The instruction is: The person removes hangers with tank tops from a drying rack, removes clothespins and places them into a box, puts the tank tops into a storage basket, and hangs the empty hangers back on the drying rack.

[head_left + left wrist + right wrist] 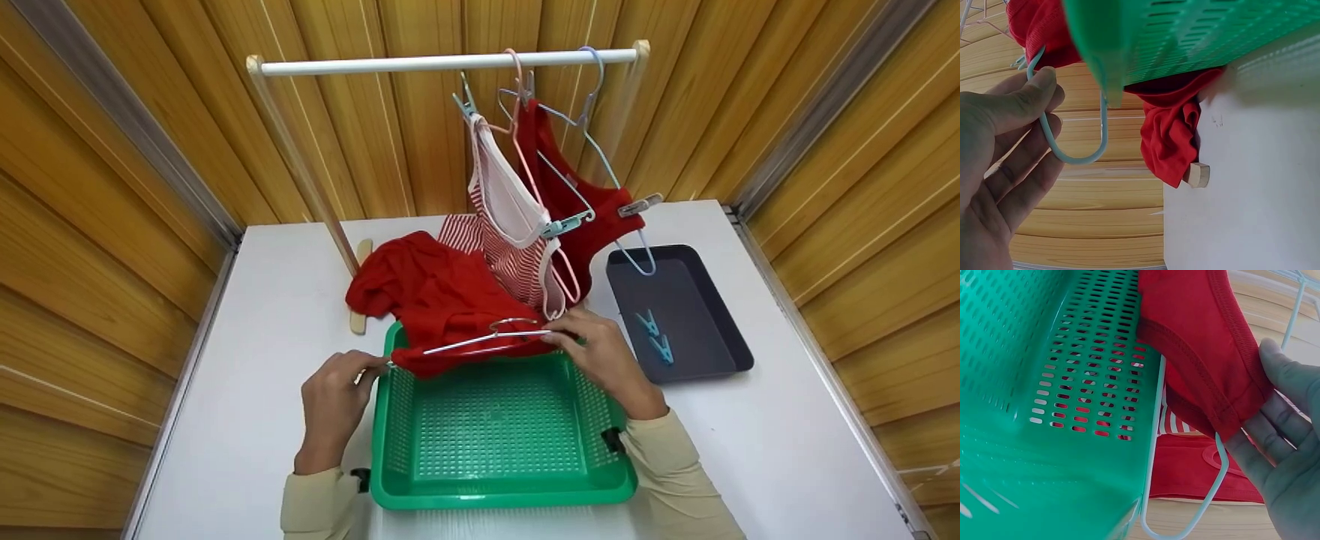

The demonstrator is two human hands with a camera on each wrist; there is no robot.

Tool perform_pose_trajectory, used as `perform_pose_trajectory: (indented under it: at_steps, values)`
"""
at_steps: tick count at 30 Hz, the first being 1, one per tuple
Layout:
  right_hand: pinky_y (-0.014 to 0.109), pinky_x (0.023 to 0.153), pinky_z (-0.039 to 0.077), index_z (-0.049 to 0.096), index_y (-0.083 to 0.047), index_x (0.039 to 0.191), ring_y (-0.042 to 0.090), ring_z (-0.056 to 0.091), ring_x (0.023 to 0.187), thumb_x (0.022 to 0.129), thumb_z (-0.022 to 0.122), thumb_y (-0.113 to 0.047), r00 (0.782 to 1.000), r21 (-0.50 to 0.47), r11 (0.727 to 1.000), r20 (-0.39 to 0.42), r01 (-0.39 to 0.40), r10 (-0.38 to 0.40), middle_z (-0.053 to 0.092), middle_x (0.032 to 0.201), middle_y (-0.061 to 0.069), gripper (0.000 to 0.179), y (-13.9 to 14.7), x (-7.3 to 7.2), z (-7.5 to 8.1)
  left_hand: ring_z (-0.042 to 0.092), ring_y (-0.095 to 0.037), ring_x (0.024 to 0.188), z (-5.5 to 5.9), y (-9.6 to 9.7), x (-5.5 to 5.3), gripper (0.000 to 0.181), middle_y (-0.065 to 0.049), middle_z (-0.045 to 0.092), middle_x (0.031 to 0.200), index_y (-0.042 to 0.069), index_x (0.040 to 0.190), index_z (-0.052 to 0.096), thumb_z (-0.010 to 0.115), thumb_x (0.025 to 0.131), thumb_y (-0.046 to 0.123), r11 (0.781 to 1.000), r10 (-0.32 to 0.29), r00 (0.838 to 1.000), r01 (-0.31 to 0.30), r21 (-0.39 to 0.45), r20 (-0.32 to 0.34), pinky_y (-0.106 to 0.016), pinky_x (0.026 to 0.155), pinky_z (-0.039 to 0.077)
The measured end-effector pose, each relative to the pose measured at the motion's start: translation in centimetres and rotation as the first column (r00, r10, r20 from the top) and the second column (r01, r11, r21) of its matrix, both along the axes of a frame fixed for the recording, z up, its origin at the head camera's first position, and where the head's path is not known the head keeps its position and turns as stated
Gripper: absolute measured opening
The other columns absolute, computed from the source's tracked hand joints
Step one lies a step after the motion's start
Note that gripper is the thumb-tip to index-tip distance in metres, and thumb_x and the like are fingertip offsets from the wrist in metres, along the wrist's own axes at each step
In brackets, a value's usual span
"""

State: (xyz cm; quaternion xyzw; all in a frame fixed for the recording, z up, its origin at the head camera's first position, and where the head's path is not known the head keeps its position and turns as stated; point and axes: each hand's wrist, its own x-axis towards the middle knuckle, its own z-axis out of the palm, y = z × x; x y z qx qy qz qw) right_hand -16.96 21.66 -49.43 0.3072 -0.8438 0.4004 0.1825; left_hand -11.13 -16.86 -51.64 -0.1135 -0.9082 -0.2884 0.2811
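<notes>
In my head view I see wood-grain walls (97, 300) at top, left and right, and a white tabletop (787, 450) lower centre.

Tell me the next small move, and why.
The right hand should probably take a blue clip from the tray: the red garment between the hands shows no clip on its hanger, the hanging striped garment has two, and the left hand pinches one hanger end.

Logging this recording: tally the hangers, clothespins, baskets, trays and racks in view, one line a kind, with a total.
Hangers: 3 (pink hanger, bluish hanger, pale hanger)
Clothespins: 6 (4 on hung clothes, 2 in the tray)
Baskets: 1
Trays: 1
Racks: 1
Total: 12
</notes>
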Motion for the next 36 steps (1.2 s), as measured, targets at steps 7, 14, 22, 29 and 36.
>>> perform_pose_trajectory:
  at_steps: [7, 14, 22, 29, 36]
  values:
    - [0.020, 0.073, 0.053, 0.082, -0.006, 0.095, 0.018, 0.067, 0.082, 0.085, 0.086, 0.000, 1.000, -0.017, 1.000, -0.029, 0.001, -0.002, 0.074, 0.091, 0.002, 0.013, 0.1, -0.1, 0.0, 0.076, -0.022, 0.087, 0.7, 0.1, -0.1, 0.027, -0.005, 0.080, 0.095, 0.008, 0.103, 0.084, 0.092, 0.079, -0.002, 1.000, -0.021, 0.999, 0.021, 0.006, 0.030, -0.040, 0.079, 0.066]
    - [0.023, 0.067, 0.052, 0.082, -0.006, 0.095, 0.015, 0.065, 0.077, 0.086, 0.085, 0.001, 0.999, -0.031, 1.000, -0.034, 0.001, -0.002, 0.073, 0.089, 0.001, 0.012, 0.1, -0.2, 0.0, 0.076, -0.026, 0.104, 1.2, 0.5, -0.3, 0.045, -0.007, 0.080, 0.111, 0.006, 0.118, 0.080, 0.095, 0.077, -0.001, 0.993, -0.106, 0.992, 0.103, 0.052, 0.066, -0.041, 0.090, 0.063]
    - [0.019, 0.068, 0.050, 0.082, -0.004, 0.095, 0.017, 0.063, 0.077, 0.084, 0.086, 0.003, 0.999, -0.049, 0.999, -0.051, -0.011, 0.009, 0.074, 0.090, 0.004, 0.013, 0.2, -0.2, 0.0, 0.078, -0.023, 0.098, 1.2, 0.7, -0.6, 0.037, -0.008, 0.080, 0.108, 0.006, 0.118, 0.081, 0.091, 0.082, 0.003, 0.984, -0.167, 0.983, 0.161, 0.077, 0.070, -0.038, 0.087, 0.063]
    - [0.017, 0.064, 0.046, 0.081, -0.004, 0.094, 0.016, 0.058, 0.071, 0.083, 0.087, 0.004, 0.998, -0.067, 0.998, -0.056, -0.020, 0.017, 0.071, 0.085, 0.002, 0.014, 0.2, 0.0, 0.1, 0.079, -0.023, 0.096, 1.1, 0.9, -0.7, 0.034, -0.008, 0.081, 0.106, 0.005, 0.118, 0.081, 0.089, 0.085, 0.005, 0.987, -0.147, 0.983, 0.139, 0.078, 0.107, -0.038, 0.087, 0.063]
    - [0.018, 0.060, 0.043, 0.082, -0.003, 0.094, 0.014, 0.054, 0.068, 0.083, 0.087, 0.003, 0.999, -0.065, 0.998, -0.045, -0.023, 0.020, 0.069, 0.082, 0.000, 0.014, 0.3, 0.3, -0.3, 0.079, -0.023, 0.094, 0.9, 1.0, -0.3, 0.033, -0.008, 0.081, 0.104, 0.004, 0.116, 0.082, 0.089, 0.084, 0.004, 0.990, -0.127, 0.983, 0.119, 0.069, 0.129, -0.038, 0.084, 0.064]
